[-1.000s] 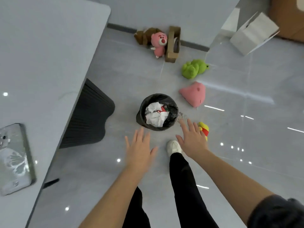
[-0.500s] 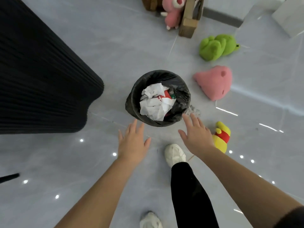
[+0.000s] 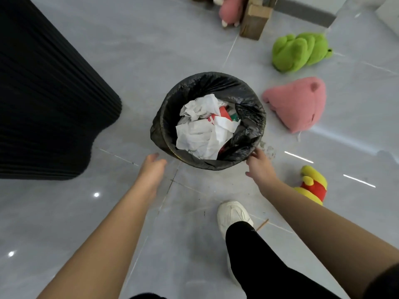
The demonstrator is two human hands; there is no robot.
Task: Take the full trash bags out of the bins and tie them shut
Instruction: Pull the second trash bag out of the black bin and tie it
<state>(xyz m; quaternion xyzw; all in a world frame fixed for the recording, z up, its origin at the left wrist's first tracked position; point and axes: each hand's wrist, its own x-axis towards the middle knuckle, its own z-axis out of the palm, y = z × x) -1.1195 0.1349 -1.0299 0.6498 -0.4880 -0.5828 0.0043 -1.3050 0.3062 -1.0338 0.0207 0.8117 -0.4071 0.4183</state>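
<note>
A small round bin lined with a black trash bag (image 3: 246,102) stands on the grey floor in the middle of the head view. Crumpled white paper and red scraps (image 3: 203,130) fill it. My left hand (image 3: 151,167) hovers just short of the bag's near-left rim, fingers apart and holding nothing. My right hand (image 3: 260,167) is at the near-right rim, its fingertips touching the folded-over bag edge; whether they grip it I cannot tell.
A black ribbed table base (image 3: 43,93) stands to the left. Plush toys lie on the floor: green (image 3: 300,51), pink (image 3: 300,104), yellow and red (image 3: 313,184). A cardboard piece (image 3: 255,18) leans at the back. My white shoe (image 3: 232,214) is below the bin.
I have leaned closer to the bin, which looks larger. Both hands have moved forward to its near rim; the right one now touches the bag edge.
</note>
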